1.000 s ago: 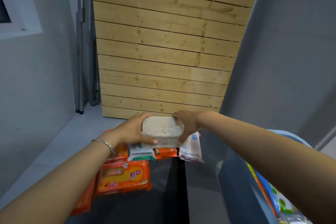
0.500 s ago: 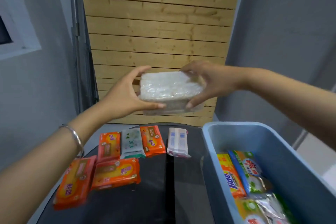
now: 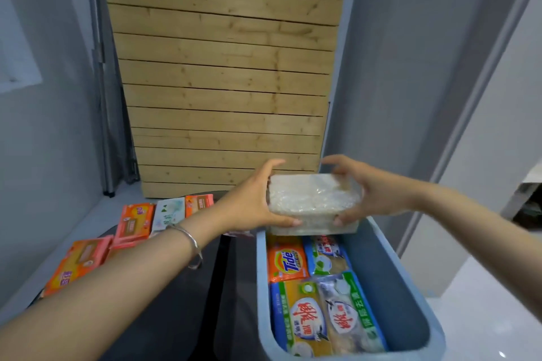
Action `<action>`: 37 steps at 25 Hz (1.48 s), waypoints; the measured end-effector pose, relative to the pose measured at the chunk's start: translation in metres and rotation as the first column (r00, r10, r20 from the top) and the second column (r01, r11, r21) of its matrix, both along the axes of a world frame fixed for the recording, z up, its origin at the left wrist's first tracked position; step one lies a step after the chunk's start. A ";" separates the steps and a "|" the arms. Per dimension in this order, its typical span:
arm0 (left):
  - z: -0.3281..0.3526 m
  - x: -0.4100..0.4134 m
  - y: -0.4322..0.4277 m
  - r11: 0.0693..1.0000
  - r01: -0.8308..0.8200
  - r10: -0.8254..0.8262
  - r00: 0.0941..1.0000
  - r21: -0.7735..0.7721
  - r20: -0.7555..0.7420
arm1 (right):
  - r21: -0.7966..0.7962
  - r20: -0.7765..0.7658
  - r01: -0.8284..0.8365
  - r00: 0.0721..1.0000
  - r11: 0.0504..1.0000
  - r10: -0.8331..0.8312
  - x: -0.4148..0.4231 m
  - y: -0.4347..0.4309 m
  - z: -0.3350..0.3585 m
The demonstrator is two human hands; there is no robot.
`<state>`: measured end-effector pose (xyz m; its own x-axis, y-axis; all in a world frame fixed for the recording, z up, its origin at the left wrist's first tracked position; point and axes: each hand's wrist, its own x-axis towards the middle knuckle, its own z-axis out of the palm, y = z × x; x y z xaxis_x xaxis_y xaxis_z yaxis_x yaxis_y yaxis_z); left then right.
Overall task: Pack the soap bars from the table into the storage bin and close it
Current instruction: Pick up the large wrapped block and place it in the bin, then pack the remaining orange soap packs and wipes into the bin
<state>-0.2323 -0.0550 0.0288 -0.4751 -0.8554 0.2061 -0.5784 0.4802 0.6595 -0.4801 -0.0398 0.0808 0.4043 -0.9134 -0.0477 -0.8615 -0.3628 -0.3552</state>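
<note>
Here: white wrapped soap block [image 3: 311, 199], gripped at both ends by left hand [image 3: 252, 205] and right hand [image 3: 372, 193], above the far end of the open blue bin [image 3: 262, 287]. Inside the bin: four packets [image 3: 305, 322], lying flat. On the black table [image 3: 176, 316], left of the bin: orange bars [image 3: 135, 221] and a white-green bar [image 3: 167, 214].

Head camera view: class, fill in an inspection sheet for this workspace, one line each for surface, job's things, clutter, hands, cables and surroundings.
Surface: dark table, with the storage bin to its right.
Job's things: bin open, no lid seen; packed soaps inside, including a Tide pack; clear-wrapped soap block held above the bin's far end; orange soap bars and a white-green bar lie on the table.
Clutter: nothing seen.
Hands: left hand and right hand grip opposite ends of the block; bracelet on the left wrist.
Cables: nothing seen.
Surroundings: wooden slat panel, grey walls.
</note>
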 end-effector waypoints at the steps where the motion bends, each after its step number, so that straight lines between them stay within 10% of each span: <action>1: -0.004 0.000 -0.002 0.999 -0.020 0.024 0.994 -0.043 0.105 | -0.001 -0.020 0.001 1.000 1.000 -0.001 0.001 -0.004 -0.013; 12: -0.007 -0.025 -0.022 0.992 0.031 0.046 0.813 -0.123 0.580 | -0.099 -0.273 -0.039 0.962 0.994 0.010 0.004 -0.016 -0.064; 17: -0.021 -0.004 -0.009 0.926 -0.198 0.187 0.980 0.322 0.065 | -0.148 -0.325 -0.127 0.943 0.981 0.073 0.019 0.000 -0.066; 21: -0.042 -0.003 0.004 0.832 -0.151 0.368 0.871 0.534 -0.327 | -0.035 -0.289 -0.149 0.948 0.988 0.133 0.046 0.002 -0.080; 31: -0.044 -0.002 0.010 0.815 -0.062 0.400 0.779 0.576 -0.483 | -0.023 -0.203 -0.127 0.972 0.992 0.120 0.042 0.004 -0.074; 37: -0.064 0.098 0.014 0.781 -0.265 0.549 0.723 0.566 -0.420 | -0.154 0.264 0.075 0.964 0.985 -0.032 0.068 0.016 -0.035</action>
<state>-0.1339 -0.0405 -0.0357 0.0150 -0.9903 -0.1381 -0.1245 -0.1389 0.9825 -0.4116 -0.0240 0.0461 0.3337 -0.9207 0.2024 -0.7668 -0.3900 -0.5098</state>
